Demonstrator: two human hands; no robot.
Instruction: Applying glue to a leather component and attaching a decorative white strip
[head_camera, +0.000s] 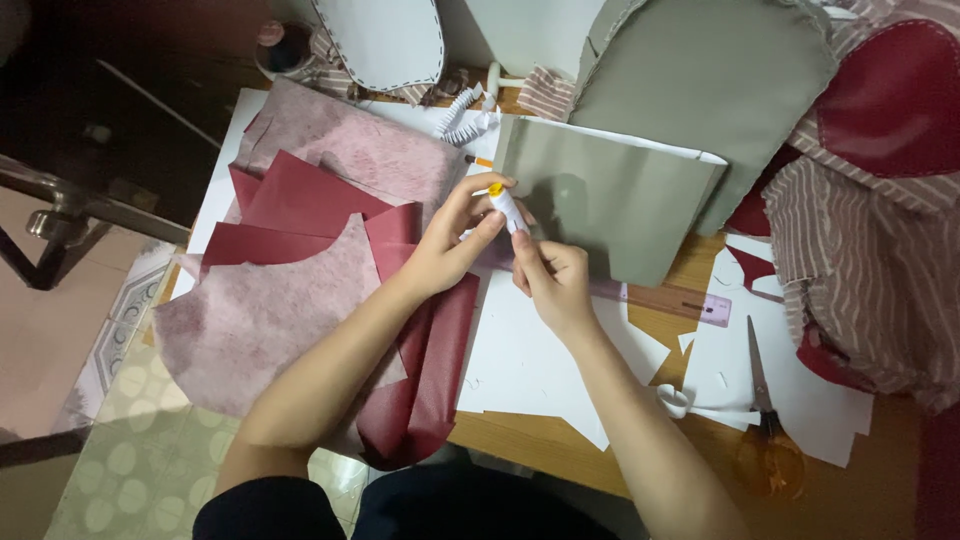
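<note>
Cloth, paper, plastic and wood being shown on a desk

A smooth white plastic glue stick (507, 208) with a yellow cap is being held over matt white paper sheets (530, 360); fuzzy pink felt-like cloth (260, 320), smooth dark-red fabric (300, 200), matt grey-green sheet (610, 200), striped woven cloth (860, 260) and varnished wooden desk (520, 440) are being displayed.

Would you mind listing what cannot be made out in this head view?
- Glue stick: its lower body is hidden by the right hand and left hand.
- Ruler: its left end is hidden by the hands.
- Scissors: orange handles dim and blurred.
- Round container: top is cut off by the picture's edge.
</note>
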